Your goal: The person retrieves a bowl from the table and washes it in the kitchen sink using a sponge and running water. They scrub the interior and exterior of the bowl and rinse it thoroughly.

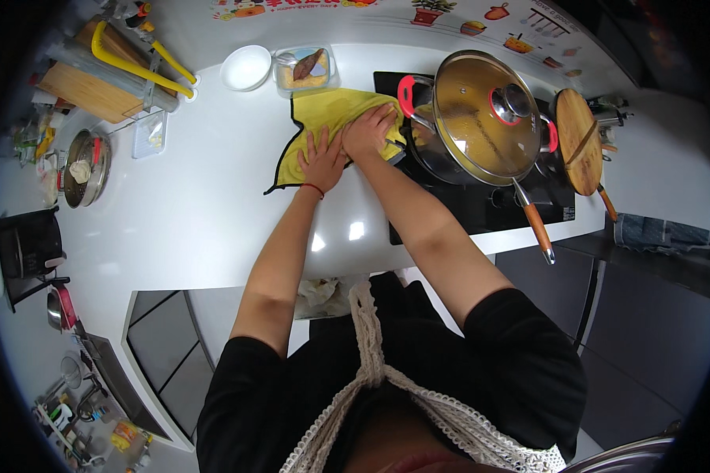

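A yellow cloth with black edging lies spread on the white counter, its right side reaching the edge of the black cooktop. My left hand rests palm down on the cloth, fingers apart, a thin red cord around the wrist. Just right of it, my right hand presses flat on the cloth beside the cooktop. Near that hand a grey underside shows where the cloth folds. A steel pot stands on the cooktop, with a glass-lidded pan above it.
Behind the cloth are a white bowl and a lidded food container. A pan handle juts over the counter's front edge. A round wooden board leans at right; a steel steamer sits at left.
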A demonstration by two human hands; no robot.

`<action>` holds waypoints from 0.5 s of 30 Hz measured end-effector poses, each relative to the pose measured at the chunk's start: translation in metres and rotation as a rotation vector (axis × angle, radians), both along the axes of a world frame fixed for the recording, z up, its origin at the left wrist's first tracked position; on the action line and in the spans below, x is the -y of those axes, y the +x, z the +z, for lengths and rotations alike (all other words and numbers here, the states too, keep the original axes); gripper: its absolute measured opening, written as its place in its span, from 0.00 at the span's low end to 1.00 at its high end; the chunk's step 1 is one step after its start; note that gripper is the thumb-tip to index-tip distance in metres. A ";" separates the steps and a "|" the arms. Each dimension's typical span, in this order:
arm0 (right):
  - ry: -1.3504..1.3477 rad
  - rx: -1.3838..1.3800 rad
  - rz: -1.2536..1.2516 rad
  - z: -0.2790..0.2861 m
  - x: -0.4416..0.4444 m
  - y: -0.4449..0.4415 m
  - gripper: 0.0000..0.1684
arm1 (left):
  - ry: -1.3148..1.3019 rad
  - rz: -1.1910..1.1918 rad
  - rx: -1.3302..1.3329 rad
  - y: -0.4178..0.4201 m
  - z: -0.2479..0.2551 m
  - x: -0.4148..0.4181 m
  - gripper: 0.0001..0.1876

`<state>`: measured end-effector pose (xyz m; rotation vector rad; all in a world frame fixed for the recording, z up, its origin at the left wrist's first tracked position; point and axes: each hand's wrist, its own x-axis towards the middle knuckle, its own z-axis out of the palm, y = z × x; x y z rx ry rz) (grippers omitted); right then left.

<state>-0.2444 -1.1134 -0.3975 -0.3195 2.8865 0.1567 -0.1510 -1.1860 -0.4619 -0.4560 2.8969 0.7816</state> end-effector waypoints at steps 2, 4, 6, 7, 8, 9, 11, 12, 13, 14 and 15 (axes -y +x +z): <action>-0.136 -0.091 -0.136 -0.024 -0.001 -0.019 0.47 | 0.083 -0.030 0.019 -0.009 0.007 0.003 0.30; -0.165 -0.157 -0.215 -0.042 -0.002 -0.038 0.51 | 0.086 -0.061 -0.025 -0.010 0.005 0.005 0.30; -0.175 -0.172 -0.201 -0.046 -0.005 -0.040 0.50 | 0.064 -0.081 -0.058 -0.001 0.000 0.009 0.30; -0.179 -0.172 -0.189 -0.042 -0.004 -0.033 0.50 | 0.041 -0.087 -0.065 0.009 -0.002 0.012 0.30; -0.186 -0.152 -0.191 -0.038 -0.002 -0.024 0.44 | 0.018 -0.096 -0.073 0.018 -0.003 0.013 0.30; -0.133 -0.158 -0.133 -0.036 -0.006 -0.013 0.45 | -0.005 -0.098 -0.059 0.026 -0.003 0.013 0.30; -0.027 -0.169 -0.021 -0.033 -0.010 0.013 0.47 | -0.050 -0.106 -0.032 0.046 -0.003 0.015 0.30; -0.130 -0.245 -0.066 -0.048 -0.023 0.019 0.49 | -0.056 -0.124 -0.024 0.050 0.006 0.008 0.31; -0.219 -0.214 -0.034 -0.046 -0.029 0.033 0.49 | -0.068 -0.115 -0.019 0.064 0.007 0.009 0.31; -0.308 -0.183 -0.002 -0.045 -0.038 0.055 0.49 | -0.080 -0.107 -0.014 0.079 0.008 0.007 0.31; -0.398 -0.161 0.029 -0.039 -0.047 0.070 0.49 | -0.094 -0.101 -0.018 0.090 0.011 0.006 0.31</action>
